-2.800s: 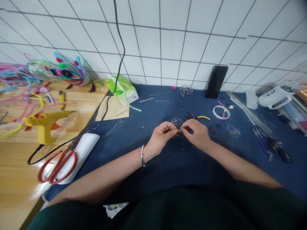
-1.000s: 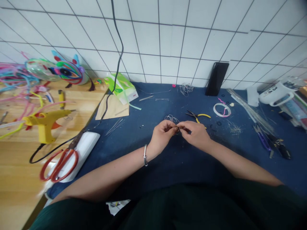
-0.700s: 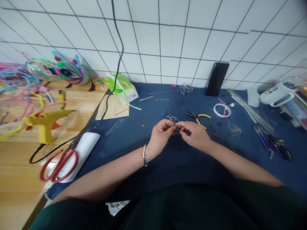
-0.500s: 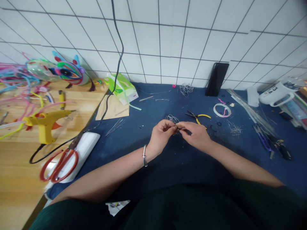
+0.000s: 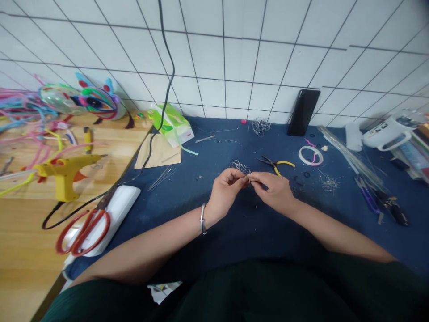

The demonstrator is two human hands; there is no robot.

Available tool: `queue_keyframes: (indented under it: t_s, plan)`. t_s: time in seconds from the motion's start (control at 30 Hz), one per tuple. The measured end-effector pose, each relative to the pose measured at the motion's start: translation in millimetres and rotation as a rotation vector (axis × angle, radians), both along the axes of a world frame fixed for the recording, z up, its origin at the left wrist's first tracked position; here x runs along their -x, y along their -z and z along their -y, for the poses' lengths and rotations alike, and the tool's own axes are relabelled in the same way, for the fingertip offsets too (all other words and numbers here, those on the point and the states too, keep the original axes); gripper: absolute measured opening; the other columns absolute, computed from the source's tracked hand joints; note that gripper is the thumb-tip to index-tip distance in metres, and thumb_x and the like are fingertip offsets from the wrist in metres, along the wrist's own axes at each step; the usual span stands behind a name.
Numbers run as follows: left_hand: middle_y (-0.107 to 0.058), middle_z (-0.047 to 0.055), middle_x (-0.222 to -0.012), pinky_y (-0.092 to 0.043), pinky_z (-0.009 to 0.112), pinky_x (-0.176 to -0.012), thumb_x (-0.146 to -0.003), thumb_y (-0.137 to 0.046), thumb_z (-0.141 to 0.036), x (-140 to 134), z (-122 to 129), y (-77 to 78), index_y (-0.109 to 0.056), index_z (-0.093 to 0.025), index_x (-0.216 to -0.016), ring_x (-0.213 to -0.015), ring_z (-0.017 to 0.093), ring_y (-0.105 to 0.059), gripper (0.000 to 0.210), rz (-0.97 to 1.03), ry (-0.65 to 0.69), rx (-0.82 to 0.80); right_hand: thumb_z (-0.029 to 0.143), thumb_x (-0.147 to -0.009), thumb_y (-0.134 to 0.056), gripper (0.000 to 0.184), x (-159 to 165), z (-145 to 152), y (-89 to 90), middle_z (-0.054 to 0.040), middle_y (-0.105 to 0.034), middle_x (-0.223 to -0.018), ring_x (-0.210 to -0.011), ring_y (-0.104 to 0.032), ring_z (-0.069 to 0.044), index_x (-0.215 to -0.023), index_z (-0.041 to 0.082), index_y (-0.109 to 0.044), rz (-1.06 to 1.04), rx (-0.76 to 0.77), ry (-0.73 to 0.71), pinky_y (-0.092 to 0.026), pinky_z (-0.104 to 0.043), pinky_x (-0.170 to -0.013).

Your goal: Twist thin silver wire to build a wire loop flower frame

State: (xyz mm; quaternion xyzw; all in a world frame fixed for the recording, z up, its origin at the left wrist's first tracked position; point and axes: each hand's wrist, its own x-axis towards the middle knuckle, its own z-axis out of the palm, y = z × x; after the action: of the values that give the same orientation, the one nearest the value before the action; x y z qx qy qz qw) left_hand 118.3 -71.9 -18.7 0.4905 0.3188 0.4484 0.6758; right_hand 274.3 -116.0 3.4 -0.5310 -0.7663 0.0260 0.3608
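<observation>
My left hand [image 5: 225, 191] and my right hand [image 5: 275, 191] meet over the dark blue cloth [image 5: 187, 201], thumbs and forefingers pinched together. Thin wire shows between the fingertips, and a loose loop of silvery wire [image 5: 238, 165] rises just behind them. How the wire is bent at the pinch is too small to make out. Just beyond my right hand lie yellow-handled pliers [image 5: 279, 163], jaws apart. On my left wrist is a silver bangle [image 5: 203, 219].
Left are orange-handled scissors [image 5: 83, 230] on a white box [image 5: 125, 197] and a yellow glue gun [image 5: 65, 172]. Behind stand a black phone [image 5: 303, 112] and a wire tangle [image 5: 260, 126]. Right are a ring of clear cord [image 5: 300, 157], purple pliers [image 5: 369, 199] and a white mug [image 5: 385, 132].
Both hands stay pinched in nearly the same place, with only slight finger movement. The whole view has shifted a little; nothing on the table has visibly moved.
</observation>
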Motion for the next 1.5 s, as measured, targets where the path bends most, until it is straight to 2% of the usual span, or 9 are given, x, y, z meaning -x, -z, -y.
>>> queue_keyframes:
  t_s: [0.13,0.27,0.47,0.57,0.67,0.83,1.17,1.4,1.5]
  plan:
    - [-0.06,0.0,-0.075,-0.047,0.022,-0.068,-0.079,-0.065,-0.021,1.3,0.6,-0.7,-0.059,-0.015,-0.082,-0.07,0.008,-0.056,0.01,-0.052,-0.019,-0.052,0.011,-0.081,-0.053,0.025,0.6,-0.1,-1.3,-0.0003,-0.072,-0.089,-0.078,-0.068,-0.012,-0.099,0.022,-0.065,-0.031,-0.043,0.02,-0.053,-0.023,-0.074]
    - [-0.059,0.0,-0.077,-0.045,0.021,-0.066,-0.081,-0.064,-0.022,4.6,0.4,-3.5,-0.06,-0.016,-0.084,-0.07,0.008,-0.054,0.008,-0.133,-0.028,-0.168,0.009,-0.077,-0.054,0.028,0.7,0.3,-6.5,-0.0002,-0.072,-0.088,-0.077,-0.068,-0.013,-0.1,0.022,-0.065,-0.085,-0.014,0.04,-0.053,-0.025,-0.076]
    - [-0.062,0.004,-0.085,-0.048,0.029,-0.08,-0.083,-0.061,-0.021,14.7,-7.1,-19.8,-0.061,-0.018,-0.083,-0.084,0.013,-0.059,0.003,-0.177,0.043,-0.486,0.009,-0.071,-0.056,0.031,0.3,-0.5,-20.4,0.0021,-0.068,-0.076,-0.067,-0.063,-0.012,-0.098,0.022,-0.061,-0.278,0.258,0.046,-0.051,-0.026,-0.069]
    - [-0.065,0.005,-0.087,-0.051,0.033,-0.082,-0.083,-0.062,-0.024,17.2,-11.5,-28.9,-0.058,-0.018,-0.085,-0.088,0.016,-0.063,0.007,-0.055,0.204,-0.45,0.013,-0.07,-0.059,0.028,-2.3,-3.0,-23.8,0.0014,-0.066,-0.073,-0.065,-0.061,-0.012,-0.097,0.02,-0.058,-0.412,0.414,0.015,-0.05,-0.026,-0.063]
    - [-0.065,0.004,-0.082,-0.051,0.029,-0.073,-0.084,-0.061,-0.024,16.2,-15.5,-31.6,-0.054,-0.018,-0.085,-0.079,0.014,-0.064,0.009,-0.023,0.347,-0.391,0.015,-0.069,-0.061,0.032,-4.4,-4.4,-25.5,0.0017,-0.065,-0.071,-0.063,-0.061,-0.013,-0.099,0.02,-0.055,-0.488,0.501,-0.026,-0.049,-0.026,-0.06]
    - [-0.06,0.001,-0.074,-0.048,0.024,-0.064,-0.084,-0.06,-0.021,12.2,-22.8,-26.4,-0.052,-0.017,-0.083,-0.065,0.009,-0.06,0.009,-0.086,0.259,-0.366,0.012,-0.068,-0.057,0.03,-9.0,-2.5,-32.8,0.0015,-0.065,-0.071,-0.062,-0.06,-0.012,-0.096,0.019,-0.054,-0.46,0.5,0.034,-0.048,-0.027,-0.062]
    - [-0.06,0.0,-0.075,-0.051,0.025,-0.062,-0.078,-0.063,-0.015,9.9,-23.4,-21.9,-0.05,-0.018,-0.08,-0.066,0.011,-0.064,0.014,-0.205,0.206,-0.334,0.01,-0.065,-0.055,0.025,1.7,0.3,-43.2,0.0015,-0.063,-0.07,-0.061,-0.059,-0.011,-0.087,0.02,-0.053,-0.454,0.478,0.033,-0.046,-0.024,-0.058]
    - [-0.062,0.001,-0.072,-0.05,0.026,-0.064,-0.079,-0.06,-0.014,13.8,-26.3,-23.2,-0.055,-0.018,-0.079,-0.067,0.012,-0.062,0.006,-0.19,0.327,-0.355,0.009,-0.064,-0.055,0.024,5.0,-1.6,-47.3,0.0021,-0.06,-0.068,-0.06,-0.057,-0.01,-0.084,0.02,-0.05,-0.5,0.511,0.001,-0.046,-0.023,-0.055]
    - [-0.064,0.002,-0.074,-0.051,0.026,-0.066,-0.079,-0.058,-0.013,16.4,-27.9,-24.6,-0.059,-0.018,-0.079,-0.07,0.012,-0.064,0.006,-0.241,0.315,-0.416,0.009,-0.064,-0.054,0.024,6.3,-4.9,-46.8,0.0026,-0.06,-0.068,-0.058,-0.056,-0.01,-0.085,0.02,-0.051,-0.45,0.477,0.028,-0.046,-0.023,-0.055]
